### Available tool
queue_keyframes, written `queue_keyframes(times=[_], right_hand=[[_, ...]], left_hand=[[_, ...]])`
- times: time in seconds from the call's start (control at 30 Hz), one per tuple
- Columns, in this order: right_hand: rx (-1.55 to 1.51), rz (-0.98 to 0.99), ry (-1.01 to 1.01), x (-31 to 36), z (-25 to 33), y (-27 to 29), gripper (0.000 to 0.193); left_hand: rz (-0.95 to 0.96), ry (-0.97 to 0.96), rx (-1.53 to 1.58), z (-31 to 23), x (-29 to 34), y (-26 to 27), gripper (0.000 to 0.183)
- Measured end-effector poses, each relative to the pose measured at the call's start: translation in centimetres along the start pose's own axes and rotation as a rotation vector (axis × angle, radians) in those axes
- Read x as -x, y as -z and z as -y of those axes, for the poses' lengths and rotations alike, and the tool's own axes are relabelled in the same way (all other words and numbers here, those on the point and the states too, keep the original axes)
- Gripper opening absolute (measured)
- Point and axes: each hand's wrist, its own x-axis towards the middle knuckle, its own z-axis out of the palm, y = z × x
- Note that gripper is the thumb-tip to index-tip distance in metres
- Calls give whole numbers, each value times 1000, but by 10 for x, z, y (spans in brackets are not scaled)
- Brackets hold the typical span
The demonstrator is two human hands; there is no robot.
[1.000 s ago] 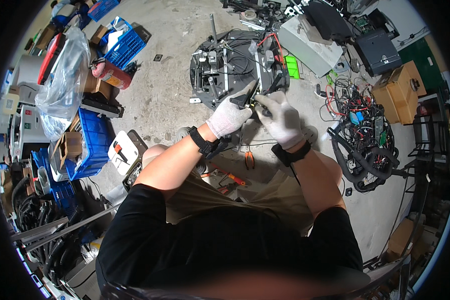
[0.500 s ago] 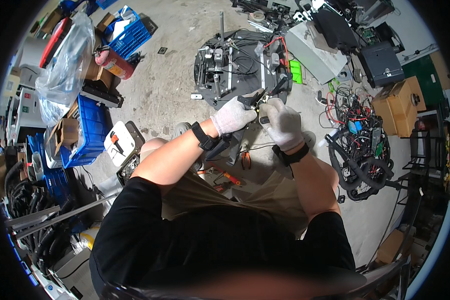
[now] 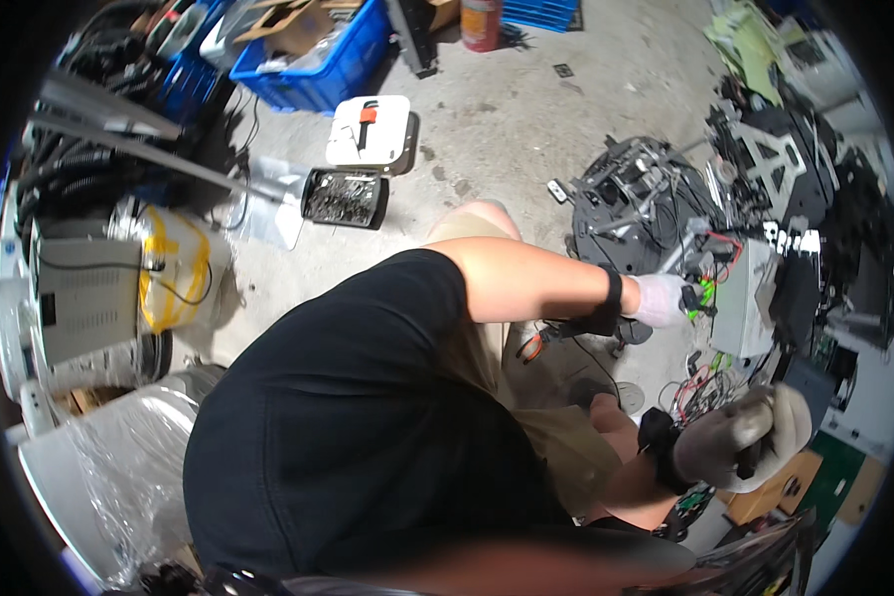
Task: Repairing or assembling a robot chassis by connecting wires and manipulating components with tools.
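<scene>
My left hand [image 3: 660, 301], in a pale work glove, reaches out at the right, beside a bright green tray [image 3: 706, 294] and a grey metal box [image 3: 745, 298]. Its fingers are closed around a small black part [image 3: 689, 297], whose kind I cannot make out. Nearer to me, my gloved right hand [image 3: 740, 442] is raised with its fingers curled in. A small dark object [image 3: 752, 461] shows within that grip, too shaded to name. Beyond my left hand lies a round black base [image 3: 616, 223] covered with brackets and cables.
Orange-handled pliers [image 3: 532, 347] lie on the floor by my legs. Tangled wires [image 3: 700, 392] spread between my hands, with a cardboard box [image 3: 773, 489] beyond. At the left are a black tray of small parts [image 3: 344, 199], a white case [image 3: 369, 131] and a blue crate [image 3: 318, 87].
My view has swung to the right. My hands, close together over the round base before, are now apart: the left reaches to the green tray, the right is drawn back and raised.
</scene>
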Motion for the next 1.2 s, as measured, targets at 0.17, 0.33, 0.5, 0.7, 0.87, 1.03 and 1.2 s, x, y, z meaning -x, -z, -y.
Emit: queue_keyframes(times=[0.17,0.33,0.5,0.7,0.87,1.03,1.2], right_hand=[[-1,781,176,-41,78,-57,31],[-274,438,-56,-8,33,-40,54],[-175,322,-121,14,-21,-20,64],[-72,-4,-737,23,-73,5,34],[63,300,-938,46,-103,17,30],[-92,393,-896,98,-127,25,33],[-63,435,-877,88,-131,49,34]], left_hand=[[14,269,192,-18,-12,10,18],[112,389,188,-55,-7,59,24],[33,349,161,-46,-5,72,26],[-135,383,96,-32,-11,66,17],[-30,459,375,-69,5,132,36],[66,172,490,-20,9,114,60],[75,366,950,-41,7,120,54]])
